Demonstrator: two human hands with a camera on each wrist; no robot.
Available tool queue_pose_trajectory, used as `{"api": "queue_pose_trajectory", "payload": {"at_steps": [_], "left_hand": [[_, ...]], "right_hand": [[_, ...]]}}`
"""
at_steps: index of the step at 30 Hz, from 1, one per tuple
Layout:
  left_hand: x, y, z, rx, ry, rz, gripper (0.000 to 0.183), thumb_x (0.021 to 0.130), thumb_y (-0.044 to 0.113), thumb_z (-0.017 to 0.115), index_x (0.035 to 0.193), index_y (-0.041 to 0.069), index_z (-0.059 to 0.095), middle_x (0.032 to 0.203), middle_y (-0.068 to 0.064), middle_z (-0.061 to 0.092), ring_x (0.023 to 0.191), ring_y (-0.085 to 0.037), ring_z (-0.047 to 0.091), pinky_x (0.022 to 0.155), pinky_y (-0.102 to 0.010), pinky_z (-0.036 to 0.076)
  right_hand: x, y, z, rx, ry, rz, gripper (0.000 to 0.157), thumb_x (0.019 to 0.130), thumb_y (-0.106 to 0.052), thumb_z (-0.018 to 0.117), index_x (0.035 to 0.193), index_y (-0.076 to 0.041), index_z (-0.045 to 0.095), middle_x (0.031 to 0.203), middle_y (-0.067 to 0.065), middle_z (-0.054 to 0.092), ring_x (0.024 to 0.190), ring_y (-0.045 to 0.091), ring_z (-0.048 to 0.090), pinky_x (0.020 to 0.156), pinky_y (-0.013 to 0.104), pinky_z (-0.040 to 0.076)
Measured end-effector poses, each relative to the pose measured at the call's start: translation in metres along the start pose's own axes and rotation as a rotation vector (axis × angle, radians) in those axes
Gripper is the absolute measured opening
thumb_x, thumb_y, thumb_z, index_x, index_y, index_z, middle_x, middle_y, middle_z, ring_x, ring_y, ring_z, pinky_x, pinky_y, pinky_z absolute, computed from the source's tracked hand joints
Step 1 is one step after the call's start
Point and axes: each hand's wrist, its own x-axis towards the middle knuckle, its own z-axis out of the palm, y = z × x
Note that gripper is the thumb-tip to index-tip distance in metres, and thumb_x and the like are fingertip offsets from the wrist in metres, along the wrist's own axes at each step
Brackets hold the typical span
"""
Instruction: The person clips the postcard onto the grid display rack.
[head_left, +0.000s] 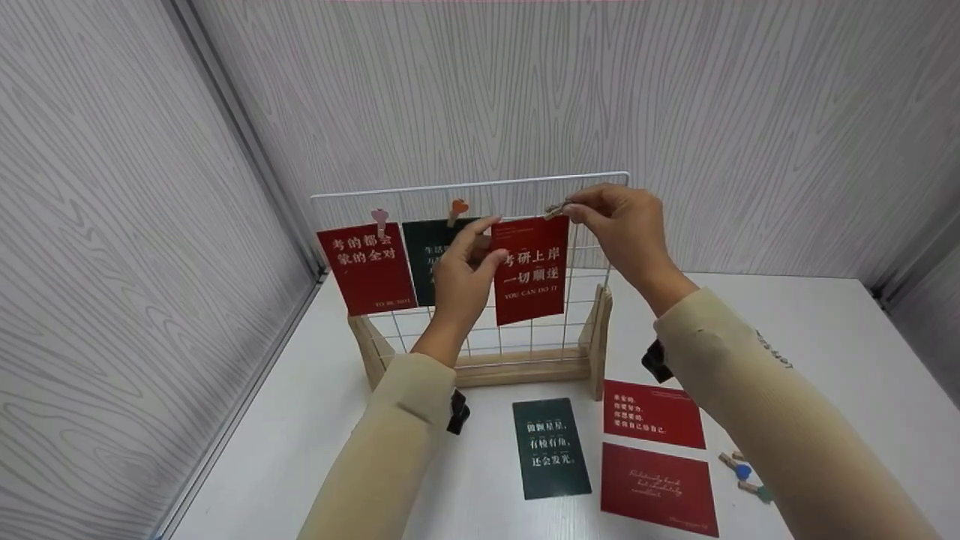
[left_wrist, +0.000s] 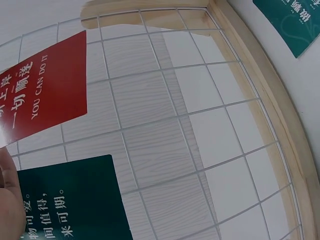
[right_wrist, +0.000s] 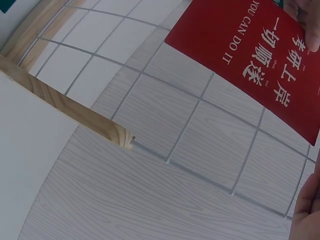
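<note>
A red card (head_left: 529, 281) with white lettering is held against the upper part of a white wire grid (head_left: 480, 341) on a wooden stand. My left hand (head_left: 466, 277) pinches this card by its left edge. Between the thumb and fingers of my right hand (head_left: 622, 225) is a small wooden clothespin (head_left: 556, 210), at the card's top right corner. Whether its jaws grip card and wire, I cannot tell. Further left, another red card (head_left: 369, 277) hangs from a pink heart clothespin (head_left: 380, 219). Beside it a dark green card (head_left: 424, 262), partly behind my left hand, hangs under an orange heart clothespin (head_left: 458, 210).
On the white table before the stand lie a green card (head_left: 553, 450) and two red cards, one (head_left: 652, 414) behind the other (head_left: 660, 487). Loose clothespins, one blue (head_left: 741, 470) and one green (head_left: 761, 492), lie by my right sleeve. Wood-patterned panels (head_left: 450, 90) enclose the table.
</note>
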Motion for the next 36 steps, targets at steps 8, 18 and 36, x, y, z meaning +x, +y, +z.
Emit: {"api": "queue_pose_trajectory", "payload": {"at_steps": [8, 18, 36], "left_hand": [[0.002, 0.001, 0.003, 0.000, 0.052, 0.009, 0.040, 0.090, 0.004, 0.064, 0.129, 0.007, 0.058, 0.093, -0.005, 0.065, 0.081, -0.013, 0.057, 0.072, -0.027, 0.050], [0.003, 0.000, 0.007, 0.053, 0.099, 0.042, 0.040, 0.089, 0.005, 0.065, 0.128, 0.008, 0.058, 0.096, -0.006, 0.065, 0.085, -0.014, 0.059, 0.076, -0.027, 0.050], [0.003, -0.002, 0.008, 0.130, 0.142, 0.096, 0.039, 0.087, 0.003, 0.067, 0.125, 0.007, 0.058, 0.095, -0.007, 0.065, 0.087, -0.015, 0.060, 0.079, -0.027, 0.050]], "right_hand": [[0.004, -0.009, 0.003, 0.001, -0.027, 0.030, 0.015, 0.088, -0.016, 0.068, 0.099, -0.007, 0.074, 0.092, 0.002, 0.071, 0.083, 0.013, 0.064, 0.080, 0.026, 0.052], [0.009, -0.017, 0.009, -0.105, -0.051, 0.005, 0.014, 0.088, -0.015, 0.068, 0.098, -0.006, 0.074, 0.094, 0.004, 0.071, 0.084, 0.013, 0.066, 0.079, 0.028, 0.053], [0.009, -0.017, 0.017, -0.174, -0.015, -0.092, 0.016, 0.087, -0.013, 0.069, 0.099, -0.004, 0.074, 0.094, 0.006, 0.072, 0.080, 0.013, 0.068, 0.071, 0.027, 0.054]]}}
